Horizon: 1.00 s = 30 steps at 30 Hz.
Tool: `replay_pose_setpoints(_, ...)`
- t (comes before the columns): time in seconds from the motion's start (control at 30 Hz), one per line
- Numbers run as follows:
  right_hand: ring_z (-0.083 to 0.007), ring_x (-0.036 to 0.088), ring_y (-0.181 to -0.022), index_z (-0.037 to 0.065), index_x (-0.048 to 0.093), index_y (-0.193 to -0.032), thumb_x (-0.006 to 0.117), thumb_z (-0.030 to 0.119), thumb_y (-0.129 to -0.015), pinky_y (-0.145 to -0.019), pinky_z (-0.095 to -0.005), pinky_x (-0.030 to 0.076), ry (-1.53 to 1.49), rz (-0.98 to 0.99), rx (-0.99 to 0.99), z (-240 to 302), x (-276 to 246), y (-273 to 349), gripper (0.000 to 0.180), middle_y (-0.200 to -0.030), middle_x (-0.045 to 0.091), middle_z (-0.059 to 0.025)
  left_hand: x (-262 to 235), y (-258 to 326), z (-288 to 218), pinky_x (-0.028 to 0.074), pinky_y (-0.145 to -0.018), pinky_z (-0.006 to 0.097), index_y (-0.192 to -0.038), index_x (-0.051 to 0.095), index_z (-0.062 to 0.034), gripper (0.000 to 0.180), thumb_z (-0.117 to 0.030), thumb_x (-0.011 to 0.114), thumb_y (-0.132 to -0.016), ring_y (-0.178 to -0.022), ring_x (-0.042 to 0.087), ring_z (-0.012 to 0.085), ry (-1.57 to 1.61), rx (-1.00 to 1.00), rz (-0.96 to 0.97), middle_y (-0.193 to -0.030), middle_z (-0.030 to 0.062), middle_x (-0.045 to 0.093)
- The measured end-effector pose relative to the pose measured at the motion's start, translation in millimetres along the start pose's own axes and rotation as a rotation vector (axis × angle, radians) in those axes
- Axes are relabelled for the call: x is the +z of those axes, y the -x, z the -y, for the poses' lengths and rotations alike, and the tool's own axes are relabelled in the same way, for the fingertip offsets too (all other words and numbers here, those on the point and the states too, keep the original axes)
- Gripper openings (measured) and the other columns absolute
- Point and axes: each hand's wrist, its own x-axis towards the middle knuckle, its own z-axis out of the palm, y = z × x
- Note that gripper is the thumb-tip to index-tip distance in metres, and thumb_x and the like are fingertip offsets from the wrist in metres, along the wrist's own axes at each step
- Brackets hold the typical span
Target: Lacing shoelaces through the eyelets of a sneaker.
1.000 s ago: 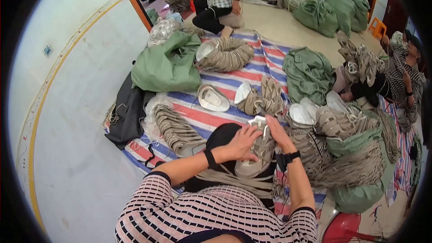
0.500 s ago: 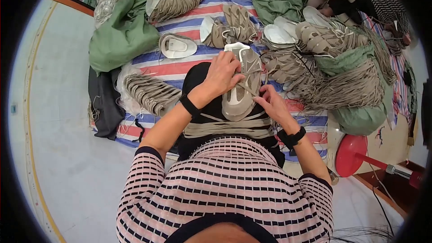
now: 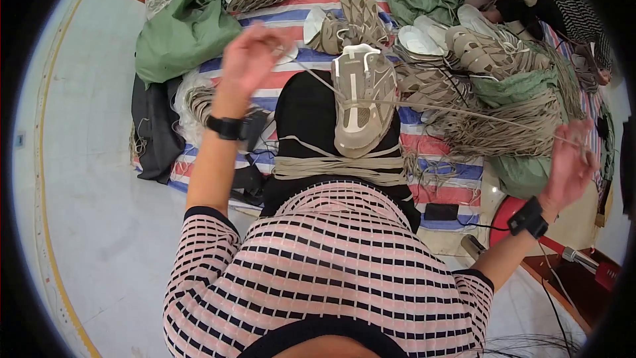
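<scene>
Beige mesh and suede sneaker [image 3: 363, 105] resting sole-down on a black-clothed lap, toe toward the body, white-lined collar pointing away. Taut beige lace [image 3: 464, 111] running out of the eyelets to both sides of that sneaker. Left hand [image 3: 246, 59] raised well up and to the left of the sneaker, blurred, fingers [image 3: 265, 34] curled together and apparently pinching one lace end. Right hand [image 3: 568, 162] flung far to the right of the sneaker, fingers folded in around the other end, though too smeared to tell the exact grip. Just below the sneaker's toe, a bundle of spare laces [image 3: 339, 166] lying slack across the lap. Beyond the sneaker, more pale shoes [image 3: 487, 53] and a heap of loose laces [image 3: 510, 129] on a striped tarp [image 3: 437, 189], with green sacks [image 3: 189, 30] off to the left. Light and soft in the upper, probably, with a stiffer sole; likely to tip or slide on the lap under an uneven pull, so best steadied at the midfoot or heel. Thin, limp and rather slippery lace; safest gripped close to the ends, wound once round a finger.
</scene>
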Motion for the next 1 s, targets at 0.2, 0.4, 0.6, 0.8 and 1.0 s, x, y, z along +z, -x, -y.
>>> replay_pose_setpoints(0.2, -0.0206, 0.046, -0.083, 0.0, 0.051, -0.092, 0.054, 0.013, -0.083, -0.098, -0.0446, 0.031, -0.034, -0.106, -0.434, 92.3, -78.7, 40.2, 0.015, -0.086, 0.05, -0.0082, -126.0, 90.1, -103.9, 0.037, -0.094, 0.044, -0.067, 0.052, -0.0029, 0.024, -0.013, 0.048, -0.087, -0.083, 0.053, 0.0256, 0.192, 0.18, -0.433, -0.081, 0.0126, 0.058)
replay_pose_setpoints(0.4, -0.0153, 0.031, -0.061, -0.002, 0.05, -0.094, 0.043, 0.014, -0.092, -0.058, -0.0307, 0.026, 0.124, -0.402, -0.574, 150.1, -192.2, 64.8, 0.018, -0.075, 0.041, -0.0044, -217.6, 192.0, -155.7, 0.043, -0.087, 0.041, -0.075, 0.055, -0.0006, 0.018, -0.014, 0.05, -0.085, -0.08, 0.054, 0.0245, -0.018, 0.305, -0.744, -0.08, 0.0099, 0.058)
replay_pose_setpoints(0.6, -0.0159, 0.051, -0.079, 0.002, 0.054, -0.106, 0.045, 0.014, -0.09, -0.064, -0.025, 0.04, 0.806, -0.944, -0.371, 173.0, -271.4, 89.4, 0.022, -0.092, 0.055, -0.0096, -242.3, 252.6, -143.7, 0.049, -0.057, 0.035, -0.08, 0.061, -0.0078, 0.024, -0.025, 0.048, -0.09, -0.058, 0.057, 0.0188, -0.494, -0.306, -1.044, -0.068, 0.0057, 0.06)
replay_pose_setpoints(0.8, -0.0255, 0.049, -0.109, 0.0, 0.053, -0.111, 0.049, 0.012, -0.084, -0.091, -0.0328, 0.039, 1.711, -0.531, 0.151, 45.3, -275.9, 32.3, 0.03, -0.119, 0.049, -0.0167, -180.3, 124.2, -39.2, 0.045, -0.048, 0.025, -0.081, 0.064, -0.0027, 0.02, -0.022, 0.061, -0.084, -0.058, 0.058, 0.0101, -1.453, -0.236, -0.695, -0.066, 0.0017, 0.06)
replay_pose_setpoints(1.0, -0.016, 0.052, -0.058, 0.004, 0.05, -0.097, 0.047, 0.012, -0.088, -0.056, -0.0303, 0.043, 1.528, 0.377, 0.438, -217.2, -45.1, 1.1, 0.012, -0.065, 0.051, -0.0071, -1.8, 1.6, 72.5, 0.046, -0.073, 0.024, -0.112, 0.053, -0.004, 0.029, -0.008, 0.057, -0.083, -0.082, 0.056, 0.0097, -1.134, 0.181, 0.133, -0.103, 0.0024, 0.058)
